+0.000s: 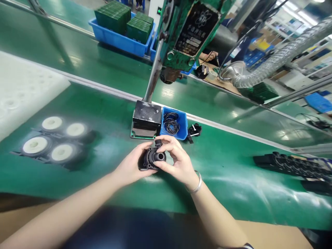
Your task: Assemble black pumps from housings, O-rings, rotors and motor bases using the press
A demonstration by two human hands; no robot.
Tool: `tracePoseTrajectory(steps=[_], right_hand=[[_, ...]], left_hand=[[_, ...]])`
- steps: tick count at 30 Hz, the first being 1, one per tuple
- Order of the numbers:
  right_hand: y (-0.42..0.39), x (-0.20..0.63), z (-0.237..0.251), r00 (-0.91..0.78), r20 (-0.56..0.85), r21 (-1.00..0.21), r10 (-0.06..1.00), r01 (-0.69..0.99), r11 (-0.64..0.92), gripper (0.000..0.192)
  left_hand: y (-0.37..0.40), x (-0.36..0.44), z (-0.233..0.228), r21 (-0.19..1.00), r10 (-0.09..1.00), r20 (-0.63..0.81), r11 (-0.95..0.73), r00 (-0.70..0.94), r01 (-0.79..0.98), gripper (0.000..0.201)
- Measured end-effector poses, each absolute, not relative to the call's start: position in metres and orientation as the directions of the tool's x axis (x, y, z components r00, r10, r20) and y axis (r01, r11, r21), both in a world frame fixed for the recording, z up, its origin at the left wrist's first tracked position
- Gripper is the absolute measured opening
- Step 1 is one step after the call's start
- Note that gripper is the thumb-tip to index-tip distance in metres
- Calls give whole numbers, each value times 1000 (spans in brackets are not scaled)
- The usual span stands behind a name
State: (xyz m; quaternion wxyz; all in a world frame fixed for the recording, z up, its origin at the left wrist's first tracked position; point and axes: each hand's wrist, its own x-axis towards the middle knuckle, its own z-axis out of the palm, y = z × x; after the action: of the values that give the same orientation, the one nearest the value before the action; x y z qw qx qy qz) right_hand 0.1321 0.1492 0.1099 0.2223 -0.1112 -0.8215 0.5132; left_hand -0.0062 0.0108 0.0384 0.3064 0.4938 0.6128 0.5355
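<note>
Both hands are around a black plastic pump housing (149, 159), a round body with two short pipe stubs, held above the green bench. My left hand (129, 162) grips it from the left side, thumb behind and fingers under it. From the right, my right hand (180, 162) closes its fingers and thumb about the upper part, near the stub that faces up. Just beyond the hands stands the black metal block (147, 112) of a press. A blue bin (183, 126) with black rubber rings (171, 124) is next to it.
Overhead hangs a green press head (197, 31). Several black parts with white discs (62, 152) lie left, near a white foam tray (23, 93). Small black parts (195, 130) lie right of the bin; a row of black housings (290, 166) is farther right. A co-worker's hand (211, 56) shows behind.
</note>
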Motion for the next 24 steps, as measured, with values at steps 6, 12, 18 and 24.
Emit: tracePoseTrajectory(steps=[6, 12, 18, 24], right_hand=[[146, 136, 107, -854, 243, -882, 460, 4, 472, 26], [141, 137, 107, -859, 243, -861, 450, 22, 508, 26], [136, 135, 98, -844, 248, -810, 475, 88, 580, 22], [133, 136, 91, -836, 278, -763, 472, 106, 638, 22]], left_hand=[[11, -7, 39, 941, 928, 205, -99, -311, 324, 77], [12, -9, 43, 925, 924, 236, -118, -302, 362, 74], [13, -10, 45, 911, 920, 271, -149, -284, 386, 71], [13, -11, 44, 908, 923, 278, -163, -267, 385, 72]])
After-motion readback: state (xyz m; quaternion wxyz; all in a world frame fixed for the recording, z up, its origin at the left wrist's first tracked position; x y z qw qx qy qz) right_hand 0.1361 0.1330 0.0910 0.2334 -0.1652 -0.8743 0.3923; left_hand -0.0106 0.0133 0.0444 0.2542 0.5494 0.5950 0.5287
